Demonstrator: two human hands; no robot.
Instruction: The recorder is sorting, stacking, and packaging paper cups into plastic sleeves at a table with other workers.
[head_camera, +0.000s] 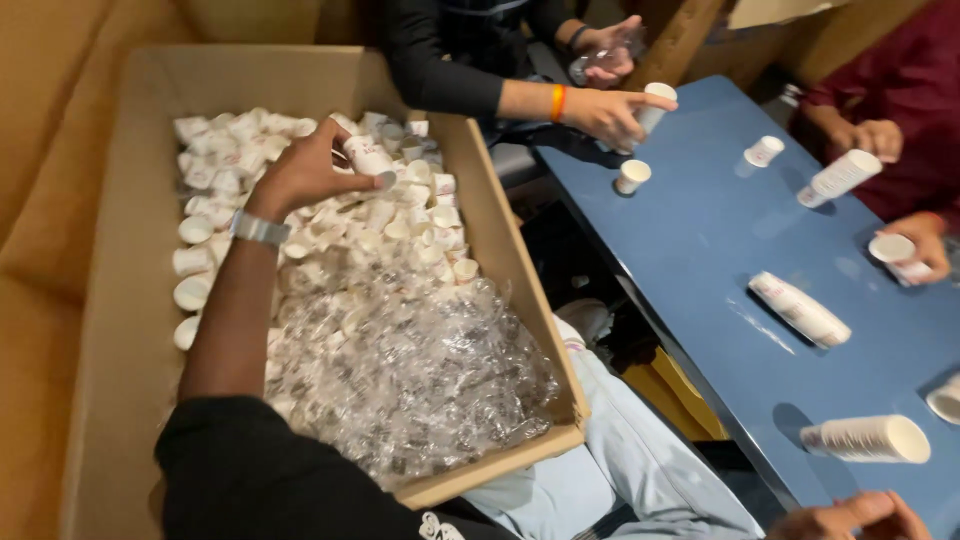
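Sitting at the left, filling much of the view: a big cardboard box (120, 330), heaped with small white paper cups (330, 230) and crumpled clear plastic wrap (410, 370). Stretching along the right: a blue table (720, 250), bearing lying cup stacks and single cups. Reaching into the far part of the box: the left hand (300, 172), fingers clamped around a short cup stack (366, 158) just above the heap. Showing only partly at the near right edge: the right hand (850, 517), fingers impossible to tell. Handling cups at the far table side: other people's hands.
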